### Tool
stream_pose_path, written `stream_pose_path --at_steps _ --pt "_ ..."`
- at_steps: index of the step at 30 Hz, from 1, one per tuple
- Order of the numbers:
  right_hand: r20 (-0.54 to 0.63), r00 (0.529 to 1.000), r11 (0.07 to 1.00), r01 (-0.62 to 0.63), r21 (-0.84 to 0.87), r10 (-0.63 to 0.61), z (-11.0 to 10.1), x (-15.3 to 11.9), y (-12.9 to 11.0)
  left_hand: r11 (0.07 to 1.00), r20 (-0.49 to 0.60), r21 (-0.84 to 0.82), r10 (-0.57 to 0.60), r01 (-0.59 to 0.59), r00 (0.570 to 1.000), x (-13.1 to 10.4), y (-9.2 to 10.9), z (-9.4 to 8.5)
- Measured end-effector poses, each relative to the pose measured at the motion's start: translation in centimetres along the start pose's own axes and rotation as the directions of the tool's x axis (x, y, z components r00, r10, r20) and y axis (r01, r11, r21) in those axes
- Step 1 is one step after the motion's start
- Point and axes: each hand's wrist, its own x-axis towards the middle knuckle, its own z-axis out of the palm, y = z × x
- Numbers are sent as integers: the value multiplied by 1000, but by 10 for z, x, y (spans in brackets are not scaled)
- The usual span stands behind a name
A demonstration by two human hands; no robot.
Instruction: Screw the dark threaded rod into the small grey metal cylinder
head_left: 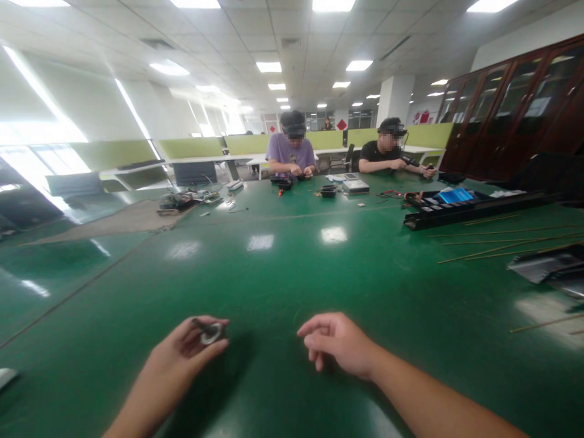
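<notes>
Over the near part of the green table (274, 274), my left hand (182, 350) is closed around a small dark metal part (211, 333). This part has a shiny round rim and a short stem pointing up and left; its exact kind is too small to tell. To the right of it, apart from the part, my right hand (342, 344) hovers with fingers loosely bent and spread. It appears to hold nothing.
Thin brass-coloured rods (493, 246) lie at the right, beside a long black tray (460, 213). Electronic parts (182, 199) are piled at the far left. Two people sit across the table, with a small black box (328, 191) and a silver device (356, 187) nearby.
</notes>
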Motion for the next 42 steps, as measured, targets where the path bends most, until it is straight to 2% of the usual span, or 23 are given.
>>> stream_pose_path --at_steps 2,4,6,8,11,13,15,20,27,42 --pt "-151 986 993 60 -103 -75 -2 1 3 993 213 -118 19 6 977 8 11 38" --pt "-306 935 964 107 -243 -180 -4 1 7 979 359 -204 94 -20 928 13 23 76" --pt "-372 890 928 126 -352 -262 -7 2 12 960 414 -277 166 -50 895 15 31 106" --pt "-369 879 909 148 -391 -302 -8 3 15 961 453 -255 218 -109 865 15 31 121" --pt "-349 881 900 164 -404 -318 -9 3 18 957 458 -78 284 -280 843 13 21 121" --pt "-330 890 893 160 -421 -316 -8 2 19 915 449 20 352 -403 821 12 10 115" --pt "-311 901 883 145 -446 -304 -7 1 19 880 441 64 399 -471 804 13 1 111" --pt "-303 913 875 105 -472 -273 -4 -3 14 890 376 89 385 -447 843 13 -2 116" --pt "-327 915 869 49 -493 -238 -1 -6 7 873 345 2 456 -487 820 11 2 118" --pt "-297 928 871 55 -488 -225 1 -7 7 905 384 2 392 -426 836 12 3 117"
